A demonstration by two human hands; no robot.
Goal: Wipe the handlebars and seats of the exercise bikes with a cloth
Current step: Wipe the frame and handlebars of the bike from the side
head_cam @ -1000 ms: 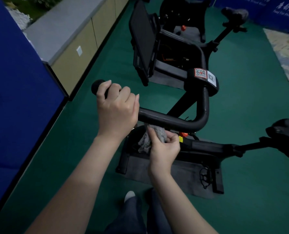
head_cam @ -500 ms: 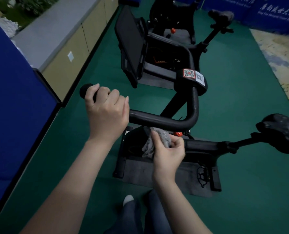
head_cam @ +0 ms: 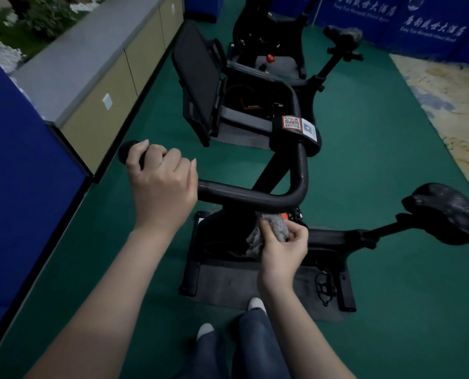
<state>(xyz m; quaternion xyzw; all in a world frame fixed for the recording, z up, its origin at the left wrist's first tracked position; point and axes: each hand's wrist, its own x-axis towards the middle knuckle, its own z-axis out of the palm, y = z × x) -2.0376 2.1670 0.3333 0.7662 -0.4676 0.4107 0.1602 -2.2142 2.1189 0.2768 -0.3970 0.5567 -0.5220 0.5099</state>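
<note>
Left hand: the left hand [head_cam: 163, 187] grips the near end of the handlebar [head_cam: 255, 196], fingers curled over the tube close to its rounded tip; same grip as one second ago.
Right hand: the right hand [head_cam: 282, 247] pinches the cloth [head_cam: 273, 228] between thumb and fingers, just under the bar's lower bend.
Cloth: grey, bunched, top edge touching or nearly touching the underside of the bar; a tail hangs below the hand.
Change: the right hand sits a little further along the bar toward the bend than one second ago, and the cloth looks more gathered in the fingers.
Meaning: judged as a re-bunching of the cloth partway through wiping the underside; the upright stretch to the QR label [head_cam: 292, 123] probably comes next.
Seat: the seat [head_cam: 444, 213] stands well apart to the right, with no hand on it.
View: the camera has shifted, so the second bike [head_cam: 268, 77] sits lower in view.
</note>
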